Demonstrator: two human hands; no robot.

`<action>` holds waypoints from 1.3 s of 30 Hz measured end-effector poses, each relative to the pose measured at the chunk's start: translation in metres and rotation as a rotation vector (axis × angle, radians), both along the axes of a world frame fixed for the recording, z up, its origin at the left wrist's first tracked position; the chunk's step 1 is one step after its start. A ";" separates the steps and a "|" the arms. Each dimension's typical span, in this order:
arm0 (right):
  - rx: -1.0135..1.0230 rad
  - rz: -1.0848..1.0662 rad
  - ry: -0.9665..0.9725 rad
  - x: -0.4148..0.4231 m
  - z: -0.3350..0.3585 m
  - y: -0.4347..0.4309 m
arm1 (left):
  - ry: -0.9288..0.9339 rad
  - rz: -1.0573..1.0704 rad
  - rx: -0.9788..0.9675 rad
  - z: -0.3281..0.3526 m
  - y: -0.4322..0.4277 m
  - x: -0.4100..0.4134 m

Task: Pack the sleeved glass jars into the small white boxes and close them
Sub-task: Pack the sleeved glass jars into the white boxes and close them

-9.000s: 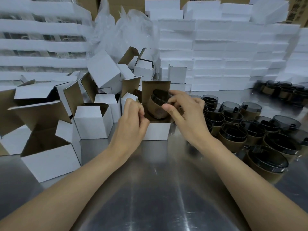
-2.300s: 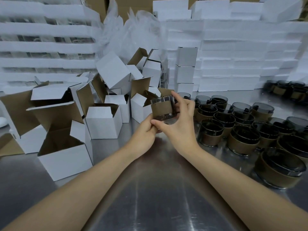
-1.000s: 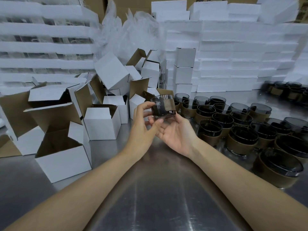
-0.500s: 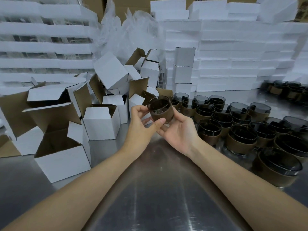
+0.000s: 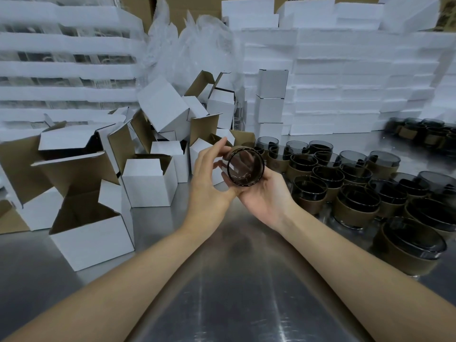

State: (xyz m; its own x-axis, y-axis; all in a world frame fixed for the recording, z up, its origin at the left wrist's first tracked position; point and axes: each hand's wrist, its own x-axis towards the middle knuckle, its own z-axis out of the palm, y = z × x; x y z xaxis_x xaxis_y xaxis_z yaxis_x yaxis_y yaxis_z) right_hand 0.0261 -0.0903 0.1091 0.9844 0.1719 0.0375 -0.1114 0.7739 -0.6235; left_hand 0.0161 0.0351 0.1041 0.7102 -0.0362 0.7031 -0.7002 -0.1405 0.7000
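Smoky glass jar, cradled in right hand

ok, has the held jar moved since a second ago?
Yes. The jar has tipped from upright, mouth now toward the camera, and sits slightly lower against the box stack behind.

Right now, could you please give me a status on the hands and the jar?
Left hand, right hand both hold sleeved jar. Jar tipped, mouth toward camera, not yet boxed. Open white box left of hands, unobstructed.
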 end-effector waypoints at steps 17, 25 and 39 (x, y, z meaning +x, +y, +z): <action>-0.291 0.055 -0.132 -0.013 0.004 0.004 | 0.478 -0.139 -0.193 0.005 0.004 0.008; -0.334 0.068 -0.079 -0.013 0.003 0.007 | 0.617 -0.150 -0.180 0.008 0.006 0.008; -0.377 0.053 0.084 -0.008 0.003 0.002 | 0.643 -0.115 -0.121 0.003 0.006 0.014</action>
State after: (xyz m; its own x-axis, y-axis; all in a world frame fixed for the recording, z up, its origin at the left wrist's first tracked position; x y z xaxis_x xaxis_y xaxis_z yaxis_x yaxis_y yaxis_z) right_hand 0.0179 -0.0882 0.1122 0.9707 0.2091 -0.1183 -0.2079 0.4843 -0.8498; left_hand 0.0297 0.0406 0.1073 0.9860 -0.0839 0.1443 -0.1434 0.0164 0.9895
